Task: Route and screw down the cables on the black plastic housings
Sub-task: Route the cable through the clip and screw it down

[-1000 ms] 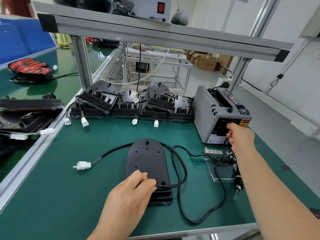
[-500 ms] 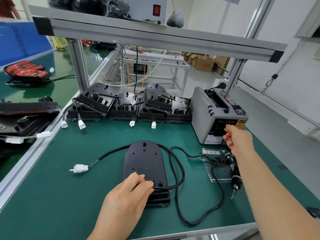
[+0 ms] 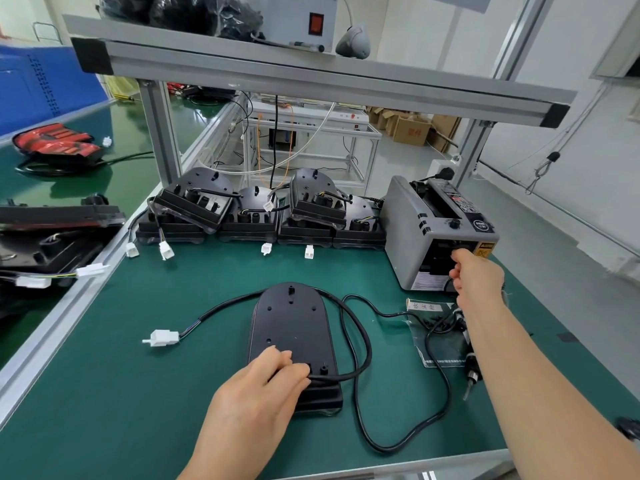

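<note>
A black plastic housing (image 3: 291,327) lies flat on the green mat (image 3: 104,393) in front of me. Its black cable (image 3: 360,344) loops round the right side and ends at the left in a white connector (image 3: 161,338). My left hand (image 3: 256,400) rests on the housing's near end, with thumb and fingers pressing the cable against it. My right hand (image 3: 476,277) reaches to the front outlet of the grey tape dispenser (image 3: 433,233). Its fingers are curled there, and what they touch is hidden.
Several finished black housings (image 3: 263,209) with white plugs stand in a row at the back of the mat. An electric screwdriver (image 3: 471,362) and a bag of screws (image 3: 440,334) lie under my right forearm. An aluminium shelf frame (image 3: 311,77) crosses overhead, and more parts sit on the left bench (image 3: 52,237).
Both hands stay where they were, the left on the housing and the right at the dispenser outlet. Only my view has shifted slightly.
</note>
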Demonstrator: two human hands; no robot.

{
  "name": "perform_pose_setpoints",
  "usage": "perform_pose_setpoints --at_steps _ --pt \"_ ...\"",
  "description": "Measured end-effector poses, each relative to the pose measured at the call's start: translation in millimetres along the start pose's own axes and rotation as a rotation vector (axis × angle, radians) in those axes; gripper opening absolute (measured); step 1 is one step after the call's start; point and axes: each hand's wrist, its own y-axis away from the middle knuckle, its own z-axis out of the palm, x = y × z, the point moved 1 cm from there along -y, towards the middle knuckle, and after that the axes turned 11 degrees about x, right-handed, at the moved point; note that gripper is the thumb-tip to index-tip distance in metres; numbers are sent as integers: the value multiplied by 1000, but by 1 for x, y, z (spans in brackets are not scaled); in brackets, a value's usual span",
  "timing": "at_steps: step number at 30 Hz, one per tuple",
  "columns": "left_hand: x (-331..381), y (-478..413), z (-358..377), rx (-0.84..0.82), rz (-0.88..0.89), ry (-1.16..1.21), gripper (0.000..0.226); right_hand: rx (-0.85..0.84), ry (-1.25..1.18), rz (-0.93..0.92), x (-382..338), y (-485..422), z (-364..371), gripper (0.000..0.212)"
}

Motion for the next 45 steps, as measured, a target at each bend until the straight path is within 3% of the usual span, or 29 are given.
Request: perform_pose_setpoints --at_steps 6,9,14,18,22,26,30,34,38,42,45 --pt "1 -2 -1 -29 -15 -12 10 -127 36 -53 0 12 -16 18" --pt "2 -5 -4 -72 -39 -14 20 -305 57 -110 -2 31 -19 19" --pt "2 -12 -11 -96 -105 65 14 -656 186 -236 -2 88 -5 22" --pt "-2 -13 -15 -37 -289 129 11 -938 385 -353 9 137 16 20" --pt "-21 -22 -18 112 -712 172 28 -1100 482 -450 25 169 39 23" --pt "-34 -31 -20 -43 -943 273 32 -1168 594 -607 32 186 61 28" --pt "-35 -30 -16 -158 -894 261 34 -1197 655 -692 36 190 74 32" --pt "-39 -27 -15 -175 -866 203 38 -1203 705 -733 39 191 76 35" --pt "-41 -24 -14 -186 -847 190 38 -1191 751 -780 39 194 76 25" --pt "-43 -22 -12 -170 -856 209 38 -1156 761 -760 41 194 75 39" --pt "-45 -20 -11 -161 -850 214 38 -1153 799 -765 42 195 75 34"
